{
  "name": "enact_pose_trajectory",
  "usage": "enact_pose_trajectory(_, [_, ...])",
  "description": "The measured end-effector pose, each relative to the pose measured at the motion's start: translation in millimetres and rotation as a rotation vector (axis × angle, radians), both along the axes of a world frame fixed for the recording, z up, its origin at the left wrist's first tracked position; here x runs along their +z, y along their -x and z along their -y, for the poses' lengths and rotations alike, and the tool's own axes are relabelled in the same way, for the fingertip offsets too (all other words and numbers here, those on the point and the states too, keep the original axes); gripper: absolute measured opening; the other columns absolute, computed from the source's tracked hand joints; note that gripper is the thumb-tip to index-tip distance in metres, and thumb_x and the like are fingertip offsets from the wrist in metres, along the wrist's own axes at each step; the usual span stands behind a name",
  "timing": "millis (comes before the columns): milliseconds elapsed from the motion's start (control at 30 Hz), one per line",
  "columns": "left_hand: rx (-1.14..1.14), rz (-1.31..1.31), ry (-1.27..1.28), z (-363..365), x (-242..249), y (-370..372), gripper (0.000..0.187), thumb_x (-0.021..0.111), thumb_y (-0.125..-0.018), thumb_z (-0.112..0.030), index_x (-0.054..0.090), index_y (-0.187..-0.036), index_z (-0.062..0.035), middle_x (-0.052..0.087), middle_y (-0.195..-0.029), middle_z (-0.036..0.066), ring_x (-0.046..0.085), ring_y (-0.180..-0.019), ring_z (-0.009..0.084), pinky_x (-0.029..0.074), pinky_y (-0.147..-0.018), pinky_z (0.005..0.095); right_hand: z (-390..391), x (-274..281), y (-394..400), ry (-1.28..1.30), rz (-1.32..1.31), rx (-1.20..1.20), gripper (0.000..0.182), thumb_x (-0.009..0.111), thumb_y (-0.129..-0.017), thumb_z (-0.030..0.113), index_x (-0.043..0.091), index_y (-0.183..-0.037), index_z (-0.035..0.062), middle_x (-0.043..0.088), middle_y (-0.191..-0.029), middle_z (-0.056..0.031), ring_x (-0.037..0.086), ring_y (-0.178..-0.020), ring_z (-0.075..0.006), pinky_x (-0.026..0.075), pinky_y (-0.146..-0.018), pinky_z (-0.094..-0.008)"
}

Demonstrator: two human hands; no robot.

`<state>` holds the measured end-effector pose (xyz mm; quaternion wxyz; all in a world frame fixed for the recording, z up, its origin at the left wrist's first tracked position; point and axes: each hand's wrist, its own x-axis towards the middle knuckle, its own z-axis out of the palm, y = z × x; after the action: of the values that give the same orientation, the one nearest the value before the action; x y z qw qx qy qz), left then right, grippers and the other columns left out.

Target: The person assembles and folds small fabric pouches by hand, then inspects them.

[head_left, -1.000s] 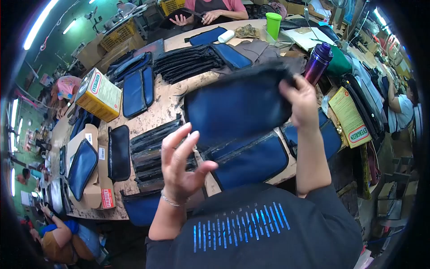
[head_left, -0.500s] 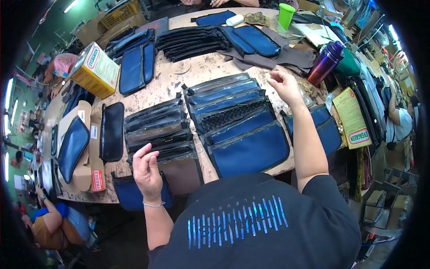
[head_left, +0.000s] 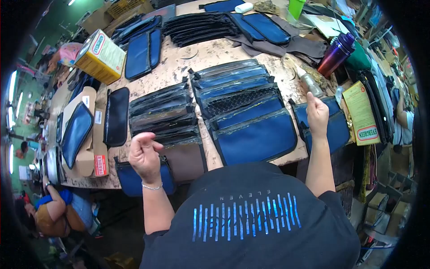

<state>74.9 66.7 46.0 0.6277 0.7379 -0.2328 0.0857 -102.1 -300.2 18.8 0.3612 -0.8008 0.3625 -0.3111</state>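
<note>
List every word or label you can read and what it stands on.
"EVERGREEN": yellow container on the right.
"FRAGILE": red sticker on the cardboard.
"ELEVEN": black shirt, upside down.
Too blurred: label on the yellow tin at left.
Too small: white sticker.

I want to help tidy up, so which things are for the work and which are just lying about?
Probably for the work:
- blue and black layered pieces
- dark layered pieces beside them
- black stack at the back
- maybe the nozzle bottle by the right hand

Probably just lying about:
- purple flask
- green cup
</note>
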Motion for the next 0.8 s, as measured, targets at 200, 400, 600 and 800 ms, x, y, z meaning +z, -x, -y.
enact_pose_trajectory(200, [-0.542,0.59,-0.246,96.5,32.0,40.2,0.082,0.019,-0.08,-0.069,0.051,-0.119,-0.0036,0.044,-0.124,0.017,0.036,-0.12,0.0296,0.021,-0.1,0.0423,-94.5,7.4,-50.7,-0.611,0.568,0.779,0.068,0.029,-0.086,0.059,0.046,-0.117,0.0012,0.047,-0.12,-0.0145,0.043,-0.112,-0.0233,0.027,-0.098,-0.037])
enact_pose_trajectory(400, [-0.681,0.912,-0.252,126.9,-11.0,32.3,0.06,0.028,-0.082,-0.062,0.053,-0.12,-0.023,0.034,-0.135,0.014,0.023,-0.129,0.0321,0.0,-0.106,0.0434,-154.1,38.1,-59.4,-1.553,0.602,0.912,0.082,0.03,-0.082,0.066,0.023,-0.133,0.0018,0.027,-0.136,-0.018,0.029,-0.125,-0.0284,0.019,-0.105,-0.0412])
enact_pose_trajectory(600, [-0.192,0.744,-0.579,26.2,-5.5,6.9,0.037,0.059,-0.076,-0.023,0.056,-0.113,-0.0161,0.051,-0.118,0.009,0.043,-0.116,0.0284,0.028,-0.097,0.0443,-117.9,57.7,-53.8,-1.476,0.744,1.195,0.088,0.032,-0.08,0.067,0.013,-0.137,0.0023,0.024,-0.136,-0.0261,0.027,-0.126,-0.0362,0.032,-0.099,-0.0431])
enact_pose_trajectory(800, [0.045,0.363,-0.951,-86.7,-12.2,7.2,0.03,0.066,-0.068,-0.008,0.061,-0.098,-0.007,0.059,-0.103,0.009,0.053,-0.102,0.0279,0.043,-0.085,0.0362,-79.3,9.0,-39.7,-1.309,0.697,0.879,0.065,0.04,-0.087,0.049,0.029,-0.129,0.0005,0.048,-0.114,-0.0189,0.05,-0.105,-0.0285,0.042,-0.086,-0.0353])
